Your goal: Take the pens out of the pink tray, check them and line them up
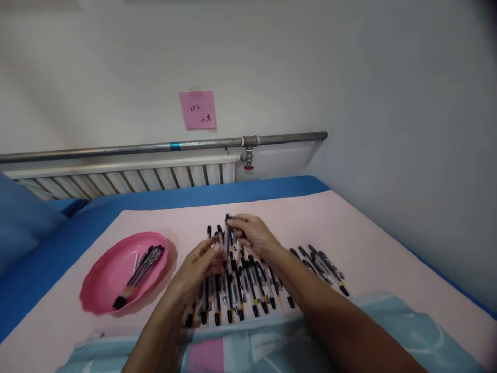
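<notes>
Both my hands hold one black-and-clear pen (227, 239) upright over a row of pens (248, 282) laid side by side on the pink sheet (368, 243). My left hand (200, 267) pinches the pen's lower part. My right hand (252, 234) pinches its top end, at the black cap. A pink dish (104, 285) on the left holds several more pens (140, 274).
A further small group of pens (320, 267) lies to the right of the row. A blue mattress edge (202, 196), a white radiator (116, 178), a grey pipe (155, 147) and a pink sticky note (197, 110) lie beyond. A patterned cloth (248, 347) covers the near edge.
</notes>
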### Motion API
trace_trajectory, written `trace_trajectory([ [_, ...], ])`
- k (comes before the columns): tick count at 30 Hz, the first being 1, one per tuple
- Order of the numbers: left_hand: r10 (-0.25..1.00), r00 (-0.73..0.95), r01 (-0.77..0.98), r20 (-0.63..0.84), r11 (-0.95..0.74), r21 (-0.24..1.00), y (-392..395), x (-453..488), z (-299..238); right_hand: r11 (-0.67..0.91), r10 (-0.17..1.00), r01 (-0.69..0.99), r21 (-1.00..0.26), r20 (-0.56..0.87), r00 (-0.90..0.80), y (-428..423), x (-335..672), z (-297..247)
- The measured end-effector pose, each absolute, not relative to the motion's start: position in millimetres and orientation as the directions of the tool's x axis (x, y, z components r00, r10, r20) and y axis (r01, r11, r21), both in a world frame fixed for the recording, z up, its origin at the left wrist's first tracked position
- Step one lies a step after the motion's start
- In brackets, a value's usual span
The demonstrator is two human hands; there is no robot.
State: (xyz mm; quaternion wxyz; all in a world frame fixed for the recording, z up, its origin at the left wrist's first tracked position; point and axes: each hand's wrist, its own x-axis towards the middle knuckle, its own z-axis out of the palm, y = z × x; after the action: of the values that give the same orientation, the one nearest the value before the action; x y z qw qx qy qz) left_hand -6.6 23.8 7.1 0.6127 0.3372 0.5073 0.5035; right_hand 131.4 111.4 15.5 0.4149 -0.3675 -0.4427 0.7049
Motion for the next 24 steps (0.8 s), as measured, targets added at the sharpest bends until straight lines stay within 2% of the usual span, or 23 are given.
trace_trajectory([
  [3, 0.951, -0.064, -0.277, -0.302, 0.274, 0.921, 26.0, -8.9, 3.6, -0.145, 0.984, -0.172, -0.974, -0.124, -0.126, 141.3, 159.3, 10.8],
  [6, 0.942, -0.079, -0.267, -0.325, 0.294, 0.918, 27.8, -10.9, 1.5, -0.164, 0.986, -0.024, -0.986, -0.164, 0.000, 163.4, 180.1, -5.9],
  [13, 0.935, -0.066, -0.244, -0.347, 0.322, 0.915, 26.0, -9.5, 1.1, -0.200, 0.978, 0.149, -0.968, -0.205, -0.022, 174.5, 178.5, -39.1],
  [24, 0.933, -0.071, -0.241, -0.352, 0.326, 0.914, 27.2, -8.2, 1.9, -0.154, 0.979, 0.437, -0.886, -0.197, -0.053, 171.4, 170.5, -40.2],
])
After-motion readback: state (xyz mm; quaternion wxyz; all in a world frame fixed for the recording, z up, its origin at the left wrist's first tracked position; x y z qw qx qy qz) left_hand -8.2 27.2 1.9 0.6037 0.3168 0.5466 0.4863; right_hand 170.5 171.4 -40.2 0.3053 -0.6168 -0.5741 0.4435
